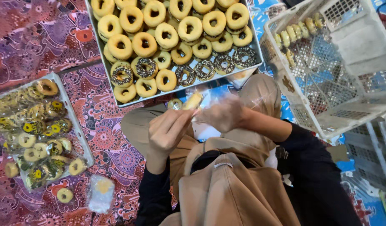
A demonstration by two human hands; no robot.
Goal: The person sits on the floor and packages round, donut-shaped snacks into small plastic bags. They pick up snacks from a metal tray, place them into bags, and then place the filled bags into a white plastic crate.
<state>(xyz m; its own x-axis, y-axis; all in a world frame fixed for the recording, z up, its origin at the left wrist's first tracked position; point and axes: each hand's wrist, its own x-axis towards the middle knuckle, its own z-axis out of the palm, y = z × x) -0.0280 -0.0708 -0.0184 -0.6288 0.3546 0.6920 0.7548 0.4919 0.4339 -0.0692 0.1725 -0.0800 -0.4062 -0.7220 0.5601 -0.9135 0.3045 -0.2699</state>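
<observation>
Seated packing over the lap: left hand [170,132] pinches a plain doughnut [192,101] in a closed grip; right hand [222,114], blurred, clasps a clear wrapper [209,95]. Best to hold the mouth wide, below the full metal tray [101,54]

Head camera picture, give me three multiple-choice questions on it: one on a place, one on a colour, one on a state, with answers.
1. Where is the big doughnut tray?
A. beyond the hands
B. inside the basket
C. on the lap

2. What colour is the plastic basket?
A. red
B. white
C. black

3. What is the left hand doing?
A. lying flat
B. pinching a doughnut
C. gripping the basket

Answers: 1 A, it lies on the patterned mat past both hands. 2 B, its lattice walls are white. 3 B, fingers close on a pale doughnut, beside the blurred right hand in a clear bag.
</observation>
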